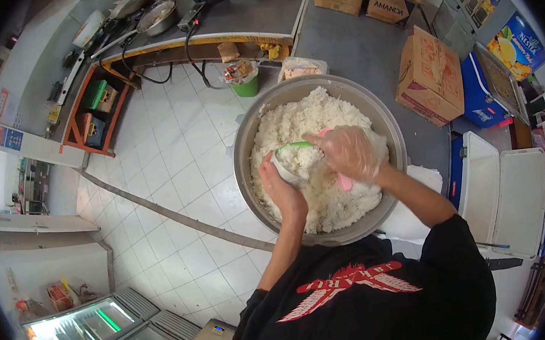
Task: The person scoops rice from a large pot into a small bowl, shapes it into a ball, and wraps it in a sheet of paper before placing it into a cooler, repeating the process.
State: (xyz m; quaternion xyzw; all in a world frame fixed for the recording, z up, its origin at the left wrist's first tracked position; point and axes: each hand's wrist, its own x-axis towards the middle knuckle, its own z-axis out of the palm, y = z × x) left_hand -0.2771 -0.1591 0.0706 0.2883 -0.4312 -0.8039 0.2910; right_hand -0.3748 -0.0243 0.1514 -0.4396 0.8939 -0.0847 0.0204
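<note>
A wide metal pot (246, 191) holds a large mass of cooked white rice (338, 103). Over it, my left hand (286, 195) cups a small white packet (283, 171) heaped with rice, a green edge (293, 146) showing along its top. My right hand (351, 155), in a clear plastic glove, is closed with its fingertips right at that green edge and the heaped rice. I cannot tell what its curled fingers grip. Parts of a pink utensil (345, 181) show on the rice from under the right hand.
A plastic tub (303, 67) and a green bin (246, 87) stand beyond the pot. To the right are a cardboard box (429, 75), a blue cooler (478, 90) and an open white cooler (481, 181). Pans (161, 18) sit on the far counter; a long strip (179, 217) crosses the tiled floor.
</note>
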